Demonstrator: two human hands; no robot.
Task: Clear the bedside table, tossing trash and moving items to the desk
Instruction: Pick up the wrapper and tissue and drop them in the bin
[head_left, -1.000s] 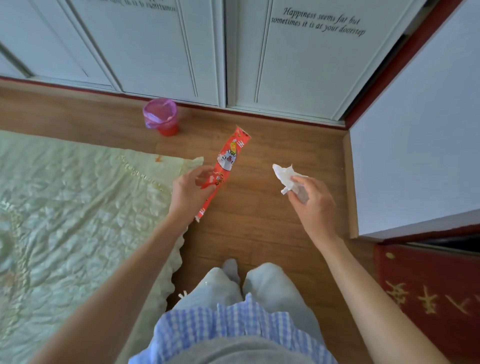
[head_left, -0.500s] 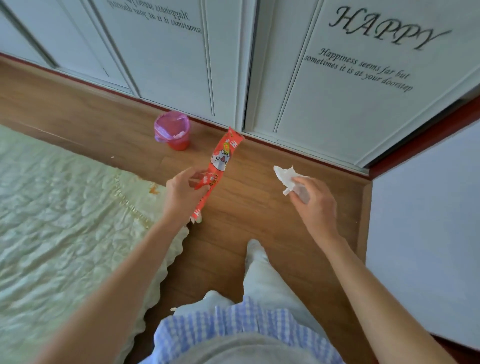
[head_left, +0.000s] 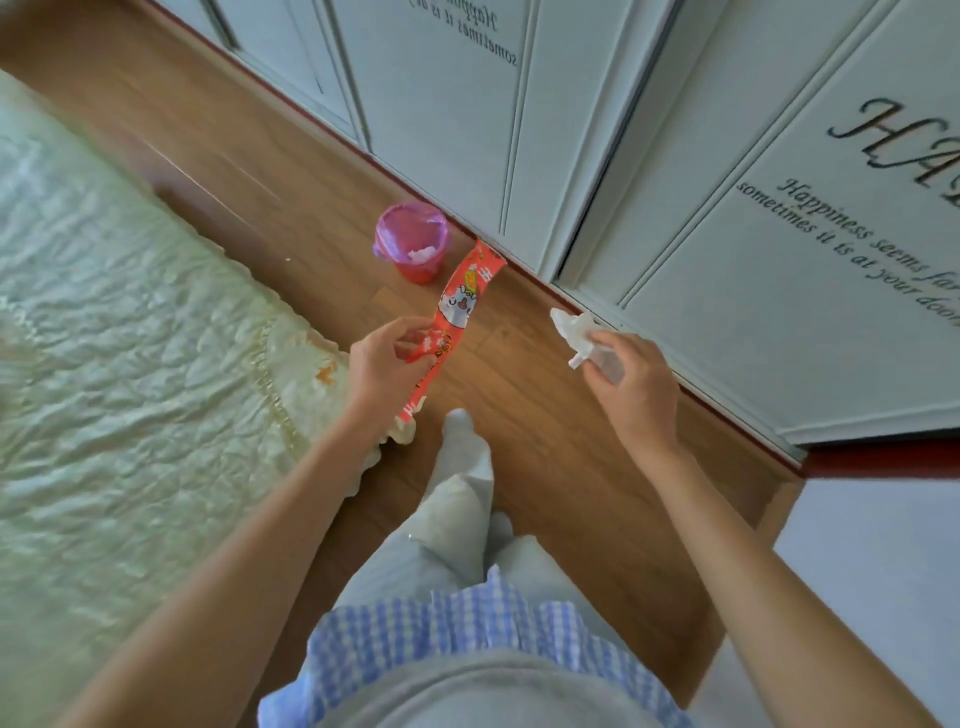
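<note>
My left hand (head_left: 382, 364) pinches a long red snack wrapper (head_left: 460, 306) near its lower end, and the wrapper points up toward the wardrobe. My right hand (head_left: 631, 382) is closed on a crumpled white tissue (head_left: 574, 330) that sticks out past the fingers. A small red bin (head_left: 413, 241) lined with a purple bag stands on the wooden floor against the wardrobe base, just beyond the wrapper's tip. Some white trash lies inside the bin.
White wardrobe doors (head_left: 675, 156) with black lettering run along the far side. A bed with a pale green quilted cover (head_left: 130, 364) fills the left. A strip of wooden floor (head_left: 545, 441) lies between them. My legs and socked feet (head_left: 462, 467) are below.
I have stepped closer to the bin and the view has turned left. Both hands keep their hold on the wrapper and the tissue, now nearer the bin.
</note>
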